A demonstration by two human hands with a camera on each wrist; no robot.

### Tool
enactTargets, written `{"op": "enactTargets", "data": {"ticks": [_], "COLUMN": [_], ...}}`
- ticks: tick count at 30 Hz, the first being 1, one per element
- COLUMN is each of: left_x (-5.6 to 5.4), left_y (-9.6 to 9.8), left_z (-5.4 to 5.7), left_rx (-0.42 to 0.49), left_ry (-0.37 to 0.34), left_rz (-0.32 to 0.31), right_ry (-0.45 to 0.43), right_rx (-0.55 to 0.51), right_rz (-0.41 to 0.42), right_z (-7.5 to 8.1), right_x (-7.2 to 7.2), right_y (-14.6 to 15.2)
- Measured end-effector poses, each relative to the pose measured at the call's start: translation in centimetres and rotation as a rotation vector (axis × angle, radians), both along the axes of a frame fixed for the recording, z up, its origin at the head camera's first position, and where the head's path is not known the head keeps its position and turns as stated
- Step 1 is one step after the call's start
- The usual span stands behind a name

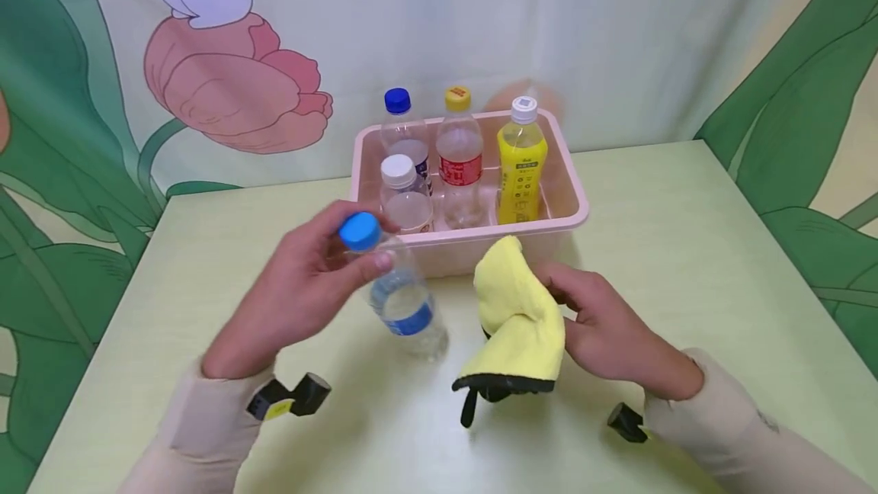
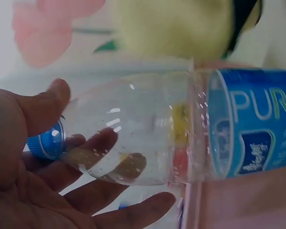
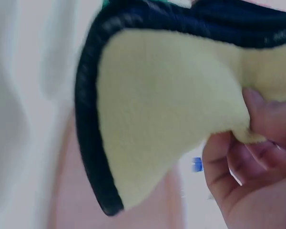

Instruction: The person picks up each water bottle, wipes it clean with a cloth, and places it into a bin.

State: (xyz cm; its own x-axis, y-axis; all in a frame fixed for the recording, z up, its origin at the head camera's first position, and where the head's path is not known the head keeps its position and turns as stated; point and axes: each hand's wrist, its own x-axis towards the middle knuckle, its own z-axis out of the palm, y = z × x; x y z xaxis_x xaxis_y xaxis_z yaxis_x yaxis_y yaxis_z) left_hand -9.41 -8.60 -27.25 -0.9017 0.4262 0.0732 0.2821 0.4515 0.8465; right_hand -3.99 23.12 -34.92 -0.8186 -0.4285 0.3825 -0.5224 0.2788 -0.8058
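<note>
My left hand (image 1: pixel 302 280) holds a clear plastic water bottle (image 1: pixel 405 303) near its neck, thumb on the near side and fingers behind. The bottle has a blue cap and tilts just in front of the pink bin. In the left wrist view, "PURE" shows on the blue label (image 2: pixel 257 119), and droplets dot the clear wall. A yellow cloth (image 1: pixel 517 311) with black edging hangs folded from my right hand (image 1: pixel 610 326), whose thumb and fingers pinch it. The right wrist view shows that pinch on the cloth (image 3: pixel 167 105) up close.
A pink bin (image 1: pixel 473 250) stands at the back of the pale table (image 1: pixel 309 448). Inside it are a blue-capped bottle (image 1: pixel 405 132), a white-capped bottle (image 1: pixel 406 200), a yellow-capped bottle (image 1: pixel 459 147) and a yellow-labelled bottle (image 1: pixel 521 166). Behind hangs a printed curtain (image 1: pixel 411 14).
</note>
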Motion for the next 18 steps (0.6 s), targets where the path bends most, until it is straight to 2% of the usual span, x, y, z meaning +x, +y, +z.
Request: {"op": "enactTargets", "data": {"ticks": [3, 5, 7, 9, 12, 14, 16, 18], "left_x": [0.0, 0.0, 0.0, 0.1, 0.2, 0.3, 0.4, 0.4], "left_y": [3.3, 5.1, 6.4, 7.5, 8.6, 9.1, 9.3, 9.3], "left_z": [-0.9, -1.4, -2.0, -2.8, -3.8, -4.3, -4.5, -4.5], "left_rx": [0.055, 0.084, 0.107, 0.153, 0.216, 0.266, 0.292, 0.310], "left_ry": [-0.020, -0.023, -0.007, 0.022, 0.096, 0.107, 0.094, 0.047], "left_rz": [-0.089, -0.129, -0.149, -0.147, -0.100, -0.069, -0.060, -0.078], "right_ry": [0.097, 0.144, 0.178, 0.216, 0.220, 0.178, 0.077, -0.045], "right_rx": [-0.045, -0.027, 0.050, 0.171, 0.332, 0.393, 0.438, 0.509], "right_rz": [-0.055, -0.082, -0.109, -0.145, -0.202, -0.227, -0.228, -0.191], "right_z": [1.4, 2.2, 2.6, 2.6, 1.4, -0.1, -2.2, -4.2], "right_x": [-0.5, -0.7, -0.9, -1.0, -1.1, -1.0, -1.0, -1.0], "right_y": [-0.8, -1.4, -2.0, -2.6, -3.0, -3.0, -2.8, -2.5]}}
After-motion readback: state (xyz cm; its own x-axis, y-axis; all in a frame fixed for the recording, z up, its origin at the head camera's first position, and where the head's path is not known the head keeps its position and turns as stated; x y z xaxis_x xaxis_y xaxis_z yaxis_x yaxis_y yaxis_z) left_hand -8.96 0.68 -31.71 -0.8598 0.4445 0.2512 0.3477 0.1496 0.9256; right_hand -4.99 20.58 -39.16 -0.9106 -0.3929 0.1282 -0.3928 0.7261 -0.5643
